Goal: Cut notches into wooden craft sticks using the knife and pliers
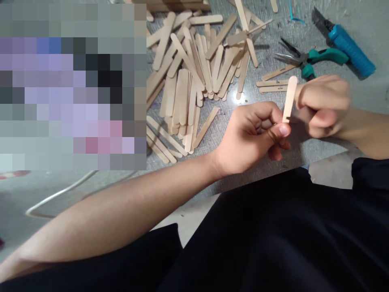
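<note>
My left hand (252, 136) is closed in a pinch, thumb and fingers gripping the lower end of a short wooden craft stick (289, 98) that stands upright. The stick's bottom end looks cut or notched. My right hand (323, 105) is curled into a loose fist right beside the stick, fingers touching its right side; it is slightly blurred, and I cannot make out whether it holds anything. Both hands hover above the grey floor, in front of my dark-trousered legs.
A big pile of wooden craft sticks (188, 81) lies on the grey floor beyond my hands. Teal-handled pliers (310, 59) and a blue utility knife (346, 42) rest at the upper right. A white cable (60, 192) curves at the left. A pixelated area covers the upper left.
</note>
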The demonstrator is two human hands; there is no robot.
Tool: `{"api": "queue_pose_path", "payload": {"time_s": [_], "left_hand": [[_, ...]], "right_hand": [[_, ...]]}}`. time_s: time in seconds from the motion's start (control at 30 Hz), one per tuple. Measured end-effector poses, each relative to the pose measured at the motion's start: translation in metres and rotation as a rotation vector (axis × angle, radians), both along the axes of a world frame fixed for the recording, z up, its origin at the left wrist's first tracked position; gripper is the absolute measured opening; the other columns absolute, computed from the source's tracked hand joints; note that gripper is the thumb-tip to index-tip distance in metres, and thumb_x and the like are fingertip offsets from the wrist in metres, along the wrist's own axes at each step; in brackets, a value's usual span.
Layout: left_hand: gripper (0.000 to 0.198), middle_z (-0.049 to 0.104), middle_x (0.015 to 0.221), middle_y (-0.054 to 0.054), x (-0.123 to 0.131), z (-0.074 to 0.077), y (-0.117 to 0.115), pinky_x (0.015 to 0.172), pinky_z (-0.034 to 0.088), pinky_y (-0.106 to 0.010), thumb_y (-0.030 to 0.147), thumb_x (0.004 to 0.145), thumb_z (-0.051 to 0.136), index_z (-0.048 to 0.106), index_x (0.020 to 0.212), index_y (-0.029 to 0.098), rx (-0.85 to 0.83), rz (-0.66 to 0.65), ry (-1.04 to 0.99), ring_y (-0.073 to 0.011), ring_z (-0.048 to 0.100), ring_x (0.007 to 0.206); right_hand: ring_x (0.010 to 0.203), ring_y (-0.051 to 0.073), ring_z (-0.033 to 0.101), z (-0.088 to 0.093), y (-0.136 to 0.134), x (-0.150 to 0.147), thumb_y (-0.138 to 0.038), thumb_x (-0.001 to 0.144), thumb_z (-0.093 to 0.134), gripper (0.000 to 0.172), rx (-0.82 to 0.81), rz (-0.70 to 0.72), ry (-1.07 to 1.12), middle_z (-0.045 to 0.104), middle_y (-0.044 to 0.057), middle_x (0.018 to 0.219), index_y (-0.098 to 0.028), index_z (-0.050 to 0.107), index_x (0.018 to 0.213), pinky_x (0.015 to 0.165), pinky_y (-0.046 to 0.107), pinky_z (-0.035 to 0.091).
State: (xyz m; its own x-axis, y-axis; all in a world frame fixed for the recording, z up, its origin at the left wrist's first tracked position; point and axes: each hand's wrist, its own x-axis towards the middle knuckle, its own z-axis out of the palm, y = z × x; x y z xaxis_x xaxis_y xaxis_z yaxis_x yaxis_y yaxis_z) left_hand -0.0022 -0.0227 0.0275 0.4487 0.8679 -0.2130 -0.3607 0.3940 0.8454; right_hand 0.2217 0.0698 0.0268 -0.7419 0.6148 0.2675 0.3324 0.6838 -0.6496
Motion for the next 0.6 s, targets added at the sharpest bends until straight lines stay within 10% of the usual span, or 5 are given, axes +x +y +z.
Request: {"api": "queue_pose_path", "payload": {"time_s": [0.37,0.6], "left_hand": [[0.017,0.076,0.072,0.002,0.000,-0.005,0.001,0.057,0.066,-0.024,0.018,0.095,0.086,0.069,0.097,0.021,0.102,0.047,0.106,-0.0139,0.075,0.061],[0.009,0.064,0.068,0.004,-0.002,-0.007,0.004,0.050,0.043,-0.026,0.028,0.101,0.081,0.075,0.098,0.022,0.246,0.163,0.306,-0.0105,0.054,0.056]], "right_hand": [[0.066,0.013,0.052,0.016,-0.010,-0.004,-0.066,0.117,0.069,0.049,-0.144,-0.200,0.126,0.054,-0.006,0.073,-0.026,0.067,0.088,0.063,0.032,0.049],[0.060,0.012,0.045,0.015,-0.008,-0.008,-0.077,0.112,0.071,0.058,-0.174,-0.285,0.231,0.051,-0.006,0.070,-0.025,0.066,0.085,0.066,0.035,0.053]]}}
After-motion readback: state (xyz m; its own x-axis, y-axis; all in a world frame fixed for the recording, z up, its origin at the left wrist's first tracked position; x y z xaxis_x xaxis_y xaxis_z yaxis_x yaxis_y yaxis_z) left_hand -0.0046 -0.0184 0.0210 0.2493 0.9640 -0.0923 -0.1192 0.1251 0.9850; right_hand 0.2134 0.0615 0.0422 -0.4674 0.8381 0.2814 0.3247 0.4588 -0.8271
